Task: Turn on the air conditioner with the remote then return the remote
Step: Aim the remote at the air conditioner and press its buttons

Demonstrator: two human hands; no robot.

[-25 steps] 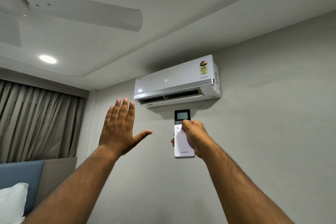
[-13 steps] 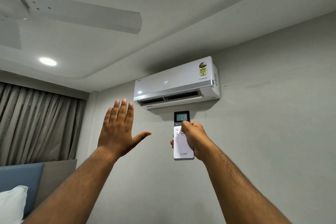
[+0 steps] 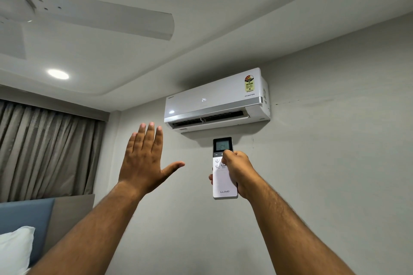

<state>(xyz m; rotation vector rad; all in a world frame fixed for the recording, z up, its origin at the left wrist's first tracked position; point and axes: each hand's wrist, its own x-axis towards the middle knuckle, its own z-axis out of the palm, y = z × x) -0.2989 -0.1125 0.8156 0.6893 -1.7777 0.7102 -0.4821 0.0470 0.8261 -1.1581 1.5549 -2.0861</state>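
You have the white Lloyd remote (image 3: 224,176) upright, its lit screen at the top reading 24, just below the air conditioner (image 3: 215,100). That white split unit sits high on the far wall, showing 24 on its front, its louvre open.

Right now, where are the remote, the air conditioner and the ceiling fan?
remote (image 3: 224,182): head view, bare white lower body.
air conditioner (image 3: 214,98): head view, front panel.
ceiling fan (image 3: 107,19): head view, nearest blade.
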